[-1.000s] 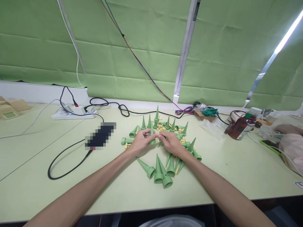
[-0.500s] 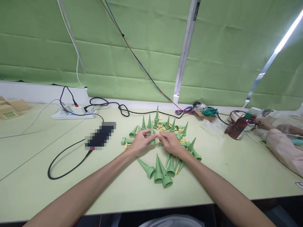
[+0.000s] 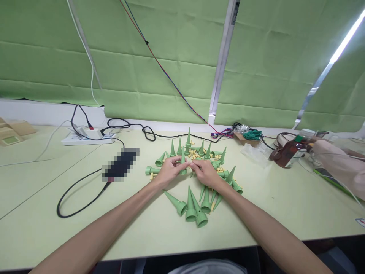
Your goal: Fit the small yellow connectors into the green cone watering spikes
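Note:
Both my hands meet over a pile of green plastic cone spikes (image 3: 196,207) and small yellow pieces (image 3: 194,153) on the pale green table (image 3: 159,232). My left hand (image 3: 169,172) pinches a green cone (image 3: 183,164) that stands point up between its fingers. My right hand (image 3: 205,172) is closed in a pinch against it, fingertips touching those of the left at a small pale piece (image 3: 189,163). Several cones lie in front of my wrists and others stand upright behind my hands.
A black cable (image 3: 74,203) loops at the left from a blurred dark device (image 3: 120,164). A white power strip (image 3: 88,137) sits at the back left. At the right, another person's sleeve (image 3: 339,163) reaches toward a brown bottle (image 3: 288,155). Green blinds hang behind.
My hands have stayed almost still at the cone. The other person's arm at the right has moved in toward the brown bottle, which now looks blurred.

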{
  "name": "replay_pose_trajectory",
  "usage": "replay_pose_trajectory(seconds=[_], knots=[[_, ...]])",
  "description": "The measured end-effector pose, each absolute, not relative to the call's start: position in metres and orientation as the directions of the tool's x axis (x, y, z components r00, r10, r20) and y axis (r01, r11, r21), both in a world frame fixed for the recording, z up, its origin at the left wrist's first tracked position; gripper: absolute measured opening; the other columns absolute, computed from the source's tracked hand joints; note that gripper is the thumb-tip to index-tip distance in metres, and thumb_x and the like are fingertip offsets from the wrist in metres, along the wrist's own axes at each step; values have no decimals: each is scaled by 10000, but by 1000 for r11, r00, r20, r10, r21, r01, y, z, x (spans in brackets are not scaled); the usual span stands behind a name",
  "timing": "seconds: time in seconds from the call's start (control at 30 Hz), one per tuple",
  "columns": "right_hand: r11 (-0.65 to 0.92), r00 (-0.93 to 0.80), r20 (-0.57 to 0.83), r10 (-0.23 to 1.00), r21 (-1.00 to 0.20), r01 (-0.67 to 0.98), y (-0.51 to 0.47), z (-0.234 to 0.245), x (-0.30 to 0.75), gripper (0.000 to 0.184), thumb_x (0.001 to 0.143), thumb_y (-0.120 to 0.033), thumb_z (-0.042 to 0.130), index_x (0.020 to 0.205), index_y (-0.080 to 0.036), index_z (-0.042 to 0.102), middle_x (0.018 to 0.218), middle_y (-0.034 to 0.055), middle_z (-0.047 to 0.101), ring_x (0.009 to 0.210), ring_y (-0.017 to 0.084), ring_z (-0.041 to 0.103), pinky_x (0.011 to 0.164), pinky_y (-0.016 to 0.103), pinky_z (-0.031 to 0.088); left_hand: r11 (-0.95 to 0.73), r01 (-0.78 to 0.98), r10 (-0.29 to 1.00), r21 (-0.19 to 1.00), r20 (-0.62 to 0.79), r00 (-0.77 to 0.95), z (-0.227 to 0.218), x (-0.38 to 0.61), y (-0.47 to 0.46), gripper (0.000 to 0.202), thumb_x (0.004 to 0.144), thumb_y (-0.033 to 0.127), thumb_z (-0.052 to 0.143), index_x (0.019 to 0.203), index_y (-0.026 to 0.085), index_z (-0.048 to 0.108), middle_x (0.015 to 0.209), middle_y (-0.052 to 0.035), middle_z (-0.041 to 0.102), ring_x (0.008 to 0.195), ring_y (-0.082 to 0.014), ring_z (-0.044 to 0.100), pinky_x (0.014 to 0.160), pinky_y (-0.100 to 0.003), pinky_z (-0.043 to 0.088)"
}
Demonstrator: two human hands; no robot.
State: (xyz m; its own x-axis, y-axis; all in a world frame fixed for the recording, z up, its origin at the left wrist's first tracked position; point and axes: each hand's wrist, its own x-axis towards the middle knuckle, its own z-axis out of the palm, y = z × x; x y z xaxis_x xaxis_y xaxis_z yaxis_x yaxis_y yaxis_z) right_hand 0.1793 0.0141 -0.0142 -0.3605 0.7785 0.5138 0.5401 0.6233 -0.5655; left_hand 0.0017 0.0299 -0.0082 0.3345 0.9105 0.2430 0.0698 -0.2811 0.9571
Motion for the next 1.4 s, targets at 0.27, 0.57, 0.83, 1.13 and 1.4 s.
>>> replay_pose_trajectory(seconds=[0.27,0.57,0.83,1.13,1.4], knots=[[607,-338,516,787,-554,570,14,-14,179,394,986,-331,386,618,-197,428,572,-27,461,547,122,422,576,253,301,-282,85,918,956,243,314,-8,3,31,384,721,507,722,710,147,588,529,71,320,454,-53,232,416,-210,184],[543,-147,588,796,-584,603,20,-18,180,456,985,-418,384,596,-189,444,525,-40,408,506,110,374,543,255,278,-437,347,899,830,390,199,-11,0,35,303,831,453,614,810,151,629,582,30,499,511,-102,425,493,-226,324],[548,-153,586,795,-588,595,19,-18,179,466,987,-426,386,587,-192,440,523,-35,423,507,115,394,546,256,291,-436,534,894,724,418,164,-10,1,36,269,847,401,592,896,143,653,838,-67,668,629,-159,595,610,-279,455],[543,-155,581,799,-589,598,18,-18,177,468,987,-422,387,585,-191,454,526,-25,467,504,118,416,543,255,290,-531,617,833,581,489,257,-16,-1,47,177,866,250,539,970,153,645,974,-85,665,781,-190,629,773,-322,466],[555,-171,580,796,-589,587,17,-19,176,468,986,-422,384,586,-192,463,510,-31,432,491,117,382,533,253,289,-500,717,841,486,469,269,-5,13,69,113,822,236,550,741,162,579,702,-53,596,639,-180,513,566,-281,358]])
